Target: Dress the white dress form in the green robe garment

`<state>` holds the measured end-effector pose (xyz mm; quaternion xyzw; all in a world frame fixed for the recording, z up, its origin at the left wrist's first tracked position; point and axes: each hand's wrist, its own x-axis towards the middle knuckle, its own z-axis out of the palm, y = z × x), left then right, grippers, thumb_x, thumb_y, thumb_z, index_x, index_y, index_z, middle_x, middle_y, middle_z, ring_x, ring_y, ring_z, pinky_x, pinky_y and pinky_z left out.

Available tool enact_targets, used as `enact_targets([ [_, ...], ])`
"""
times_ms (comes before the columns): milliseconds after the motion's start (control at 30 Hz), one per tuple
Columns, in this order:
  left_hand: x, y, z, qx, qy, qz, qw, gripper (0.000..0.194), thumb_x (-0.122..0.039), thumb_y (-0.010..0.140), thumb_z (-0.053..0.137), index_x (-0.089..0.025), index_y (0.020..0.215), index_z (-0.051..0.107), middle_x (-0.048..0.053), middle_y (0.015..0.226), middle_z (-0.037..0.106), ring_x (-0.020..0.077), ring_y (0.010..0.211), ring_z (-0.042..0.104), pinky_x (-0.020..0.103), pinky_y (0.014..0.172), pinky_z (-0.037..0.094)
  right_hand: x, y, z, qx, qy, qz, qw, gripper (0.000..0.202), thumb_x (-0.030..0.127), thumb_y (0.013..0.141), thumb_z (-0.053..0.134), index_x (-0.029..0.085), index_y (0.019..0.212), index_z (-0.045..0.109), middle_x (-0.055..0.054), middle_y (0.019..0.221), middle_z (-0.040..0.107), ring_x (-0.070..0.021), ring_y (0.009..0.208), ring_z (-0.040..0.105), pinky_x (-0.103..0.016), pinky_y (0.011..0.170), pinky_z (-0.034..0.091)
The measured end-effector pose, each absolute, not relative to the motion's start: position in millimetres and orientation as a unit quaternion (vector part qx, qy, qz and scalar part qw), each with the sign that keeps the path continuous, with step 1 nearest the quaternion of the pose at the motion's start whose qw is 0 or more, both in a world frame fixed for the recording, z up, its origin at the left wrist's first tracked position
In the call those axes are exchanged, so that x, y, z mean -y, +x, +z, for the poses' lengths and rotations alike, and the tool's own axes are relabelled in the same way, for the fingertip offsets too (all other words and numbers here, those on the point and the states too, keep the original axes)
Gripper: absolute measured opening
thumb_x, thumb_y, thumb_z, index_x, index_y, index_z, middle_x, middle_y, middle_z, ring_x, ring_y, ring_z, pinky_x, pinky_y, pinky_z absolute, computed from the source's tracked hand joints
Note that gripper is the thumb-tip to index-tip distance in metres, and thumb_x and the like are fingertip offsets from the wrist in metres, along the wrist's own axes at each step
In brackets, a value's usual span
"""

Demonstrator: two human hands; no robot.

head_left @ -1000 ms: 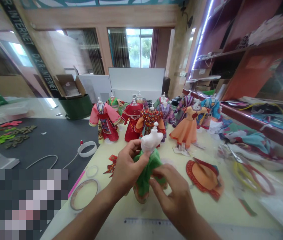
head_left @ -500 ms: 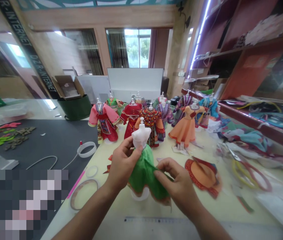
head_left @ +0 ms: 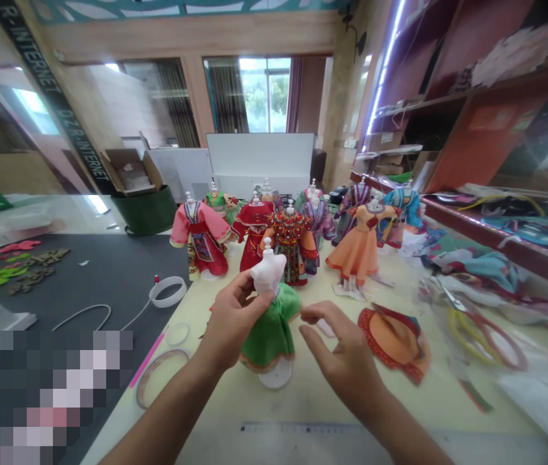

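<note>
A small white dress form (head_left: 268, 268) wears a green skirt (head_left: 266, 336) with an orange-brown hem and tilts a little to the left on its round white base (head_left: 276, 374). Fingers of my left hand (head_left: 235, 313) wrap round its waist from the left. Just right of the skirt is my right hand (head_left: 341, 342), thumb and index finger apart with nothing between them. The skirt's right side puffs out near that index fingertip; whether they touch I cannot tell.
Behind stand several dressed forms, among them a pink robe (head_left: 201, 236) and an orange dress (head_left: 361, 242). Orange-red fabric (head_left: 392, 342) and scissors (head_left: 477, 336) lie at right. Tape rolls (head_left: 157, 381) lie left, a ruler (head_left: 303, 427) in front.
My right hand has let go of the skirt's right side and its fingers have parted. The form has tilted left, its base has shifted slightly right, and the skirt hangs closer in.
</note>
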<state>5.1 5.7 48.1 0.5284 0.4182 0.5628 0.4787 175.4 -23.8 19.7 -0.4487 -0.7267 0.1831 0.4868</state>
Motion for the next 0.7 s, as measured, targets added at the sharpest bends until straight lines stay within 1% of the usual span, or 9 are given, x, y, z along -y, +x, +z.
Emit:
enact_targets([
  [133, -3, 6, 50, -0.407, 0.543, 0.559, 0.476, 0.041, -0.025, 0.071, 0.069, -0.017, 0.11, 0.06, 0.006, 0.103, 0.068, 0.0217, 0.098, 0.061, 0.027, 0.076, 0.049, 21, 157, 24, 0.739, -0.446, 0.155, 0.481, 0.005, 0.019, 0.078, 0.058, 0.019, 0.083, 0.056, -0.006, 0.081, 0.06, -0.0214, 0.078, 0.056, -0.035, 0.071, 0.045],
  [200, -3, 7, 51, -0.405, 0.547, 0.556, 0.477, 0.041, -0.024, 0.07, 0.069, -0.016, 0.109, 0.06, 0.007, 0.105, 0.067, 0.0223, 0.099, 0.061, 0.027, 0.078, 0.049, 18, 152, 24, 0.738, -0.445, 0.135, 0.488, 0.003, 0.018, 0.077, 0.057, 0.02, 0.077, 0.055, -0.005, 0.076, 0.058, -0.0208, 0.074, 0.055, -0.034, 0.067, 0.044],
  [300, -3, 6, 54, -0.402, 0.544, 0.557, 0.481, 0.046, -0.026, 0.071, 0.069, -0.017, 0.115, 0.056, 0.008, 0.111, 0.065, 0.0221, 0.102, 0.06, 0.028, 0.081, 0.049, 15, 151, 22, 0.739, -0.434, 0.123, 0.5, 0.01, 0.013, 0.078, 0.053, 0.02, 0.071, 0.051, -0.003, 0.069, 0.055, -0.0191, 0.069, 0.053, -0.032, 0.064, 0.042],
  [433, -7, 3, 61, -0.377, 0.56, 0.556, 0.486, 0.059, -0.026, 0.072, 0.069, -0.018, 0.126, 0.045, 0.009, 0.117, 0.061, 0.0206, 0.101, 0.06, 0.028, 0.082, 0.048, 15, 155, 22, 0.746, -0.418, 0.131, 0.502, 0.009, 0.011, 0.079, 0.05, 0.019, 0.074, 0.051, -0.004, 0.073, 0.055, -0.0192, 0.072, 0.053, -0.033, 0.066, 0.042],
  [533, -11, 1, 69, -0.374, 0.601, 0.512, 0.486, 0.07, -0.025, 0.07, 0.071, -0.021, 0.132, 0.039, 0.01, 0.125, 0.056, 0.0222, 0.104, 0.058, 0.028, 0.082, 0.047, 15, 158, 23, 0.758, -0.402, 0.134, 0.496, 0.01, 0.01, 0.078, 0.049, 0.019, 0.078, 0.052, -0.005, 0.078, 0.056, -0.0202, 0.077, 0.053, -0.034, 0.07, 0.043],
  [600, -14, 0, 75, -0.37, 0.633, 0.472, 0.489, 0.069, -0.026, 0.071, 0.07, -0.022, 0.132, 0.039, 0.01, 0.125, 0.056, 0.0224, 0.103, 0.057, 0.027, 0.079, 0.047, 15, 160, 24, 0.763, -0.396, 0.14, 0.492, 0.011, 0.009, 0.077, 0.049, 0.019, 0.077, 0.051, -0.005, 0.08, 0.057, -0.0205, 0.079, 0.054, -0.034, 0.072, 0.043],
  [700, -16, -1, 80, -0.356, 0.671, 0.425, 0.493, 0.056, -0.029, 0.075, 0.066, -0.023, 0.126, 0.046, 0.007, 0.115, 0.061, 0.018, 0.092, 0.059, 0.025, 0.074, 0.046, 14, 162, 27, 0.761, -0.398, 0.158, 0.487, 0.01, 0.01, 0.077, 0.049, 0.019, 0.076, 0.05, -0.005, 0.08, 0.057, -0.0203, 0.079, 0.054, -0.034, 0.072, 0.044],
])
